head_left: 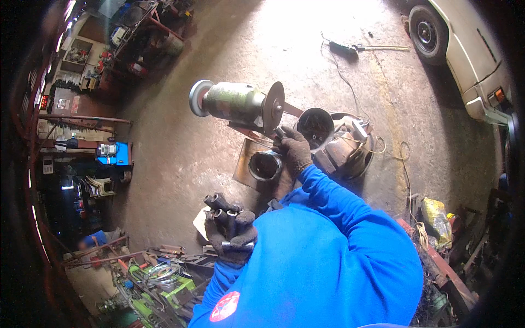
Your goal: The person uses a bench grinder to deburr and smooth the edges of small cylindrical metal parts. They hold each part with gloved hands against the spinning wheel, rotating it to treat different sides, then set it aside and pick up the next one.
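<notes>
My right hand [296,152], in a dark work glove, pinches a short metal tube [281,132]. The tube's end is at the lower edge of the dark disc [273,101] on a bench grinder [235,102]; whether they touch I cannot tell. A paler grinding wheel [200,98] sits at the grinder's far left end. Lower left, my gloved left hand [237,238] is closed around a bundle of several short metal tubes [224,210], their open ends pointing up and left. Between my hands stands a wide round pipe opening [265,165], close to my right wrist.
Right of the grinder is a round dark container [314,127] with small pieces inside, beside rusty metal blocks [340,151]. A corded power tool [343,50] lies on the concrete floor. Scrap metal [164,273] is heaped lower left; a cream vehicle [470,54] stands far right.
</notes>
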The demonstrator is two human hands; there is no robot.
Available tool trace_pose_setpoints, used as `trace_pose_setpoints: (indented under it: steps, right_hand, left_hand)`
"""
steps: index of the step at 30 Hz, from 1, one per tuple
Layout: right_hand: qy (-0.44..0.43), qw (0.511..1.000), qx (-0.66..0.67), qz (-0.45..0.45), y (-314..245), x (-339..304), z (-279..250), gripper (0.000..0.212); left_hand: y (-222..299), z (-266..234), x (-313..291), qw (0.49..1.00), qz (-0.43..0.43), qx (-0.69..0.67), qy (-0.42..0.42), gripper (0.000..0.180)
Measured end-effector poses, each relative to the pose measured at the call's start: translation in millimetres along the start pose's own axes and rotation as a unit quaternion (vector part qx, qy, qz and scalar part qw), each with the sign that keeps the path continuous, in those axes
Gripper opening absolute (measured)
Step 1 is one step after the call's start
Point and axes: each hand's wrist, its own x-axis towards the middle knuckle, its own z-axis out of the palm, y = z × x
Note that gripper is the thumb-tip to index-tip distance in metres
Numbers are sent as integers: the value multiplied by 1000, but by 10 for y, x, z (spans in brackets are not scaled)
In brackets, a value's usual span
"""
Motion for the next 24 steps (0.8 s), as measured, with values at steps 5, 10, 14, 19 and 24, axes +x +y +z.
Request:
trace_pose_setpoints:
  steps: [5, 10, 14, 19, 24]
  right_hand:
    - [-43, 997, 60, 40, -38, -42, -130, 55]
    - [-40, 985, 155, 72, -104, -60, -156, 48]
    - [-35, 972, 214, 89, -74, -15, -208, 42]
    - [-18, 973, 211, 91, 2, 87, -225, 37]
    - [2, 969, 215, 122, 104, 274, -169, 33]
  left_hand:
    - [54, -23, 1, 1000, -21, -9, 16, 46]
    - [90, -26, 6, 998, -31, -27, 45, 48]
    - [84, -37, 5, 999, -26, -16, 25, 47]
    - [167, -88, -70, 996, -50, -43, 59, 49]
    - [123, -71, -40, 997, -19, -27, 65, 49]
